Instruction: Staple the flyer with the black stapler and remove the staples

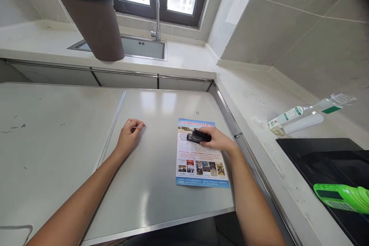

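Observation:
A printed flyer (201, 161) with blue borders and small photos lies flat on the grey table (150, 184). My right hand (219, 139) rests on the flyer's upper part, fingers closed round a small black device (197, 136) that lies on the paper. My left hand (128, 135) rests on the bare table to the left of the flyer, its fingers curled under loosely with nothing in them.
A white counter (259, 107) runs along the right, with a clear plastic bottle (300, 117) lying on it, a black hob (331, 169) and a green object (343, 196). Behind are a sink (138, 48) with a tap (154, 7) and a brown bin (95, 19).

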`<state>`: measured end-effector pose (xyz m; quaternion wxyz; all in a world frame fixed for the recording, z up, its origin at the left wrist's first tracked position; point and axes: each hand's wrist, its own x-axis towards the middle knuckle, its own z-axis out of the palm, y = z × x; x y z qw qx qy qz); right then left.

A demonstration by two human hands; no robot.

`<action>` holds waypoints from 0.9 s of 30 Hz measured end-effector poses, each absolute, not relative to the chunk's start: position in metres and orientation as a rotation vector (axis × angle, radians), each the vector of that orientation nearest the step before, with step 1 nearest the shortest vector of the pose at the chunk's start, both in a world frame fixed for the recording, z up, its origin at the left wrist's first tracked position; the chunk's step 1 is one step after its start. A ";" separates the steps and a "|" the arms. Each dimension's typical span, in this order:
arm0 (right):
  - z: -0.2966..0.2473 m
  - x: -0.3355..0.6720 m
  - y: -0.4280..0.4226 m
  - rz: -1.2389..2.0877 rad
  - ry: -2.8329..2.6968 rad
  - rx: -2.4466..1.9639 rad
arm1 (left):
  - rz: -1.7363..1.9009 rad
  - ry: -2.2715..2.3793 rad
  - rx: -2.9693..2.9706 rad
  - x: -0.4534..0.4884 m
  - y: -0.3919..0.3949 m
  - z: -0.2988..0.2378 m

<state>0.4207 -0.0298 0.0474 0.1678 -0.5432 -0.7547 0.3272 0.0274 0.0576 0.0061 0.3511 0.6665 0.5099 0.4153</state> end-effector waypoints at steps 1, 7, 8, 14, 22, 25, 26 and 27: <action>0.048 0.425 -0.029 0.970 -2.146 -1.514 | 1.076 1.318 1.723 0.028 0.058 0.006; 0.049 0.425 -0.032 1.026 -2.167 -1.467 | 1.090 1.319 1.680 0.029 0.057 0.007; 0.048 0.425 -0.033 1.045 -2.165 -1.473 | 1.111 1.305 1.655 0.028 0.057 0.008; 0.029 0.439 -0.004 0.542 -1.659 -1.636 | 1.297 1.037 1.188 0.020 0.062 0.011; -0.013 0.432 0.042 0.275 -2.123 -1.763 | 1.356 0.756 0.770 -0.001 0.074 0.022; -0.020 0.420 0.046 0.272 -2.217 -1.882 | 1.381 0.697 0.677 -0.011 0.077 0.026; -0.020 0.412 0.049 0.262 -2.232 -1.906 | 1.400 0.681 0.654 -0.015 0.079 0.027; -0.020 0.402 0.053 0.257 -2.248 -1.919 | 1.421 0.667 0.634 -0.019 0.080 0.028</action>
